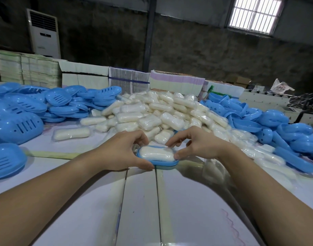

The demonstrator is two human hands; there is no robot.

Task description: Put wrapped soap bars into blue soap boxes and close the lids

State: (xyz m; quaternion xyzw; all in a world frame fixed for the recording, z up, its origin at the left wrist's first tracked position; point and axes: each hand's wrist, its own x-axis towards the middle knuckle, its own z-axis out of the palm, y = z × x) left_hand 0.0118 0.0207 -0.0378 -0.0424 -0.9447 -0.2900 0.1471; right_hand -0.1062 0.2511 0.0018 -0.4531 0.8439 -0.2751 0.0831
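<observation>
A white wrapped soap bar lies in an open blue soap box base just above the table's middle. My left hand grips the base at its left end, thumb under the front rim and fingers curled over the far edge. My right hand pinches the soap's right end between thumb and fingers. No lid sits on this box.
A big heap of wrapped soap bars lies behind the hands. Blue box parts are piled at the left and right. One loose soap lies left of centre. Stacked flat cartons line the back edge.
</observation>
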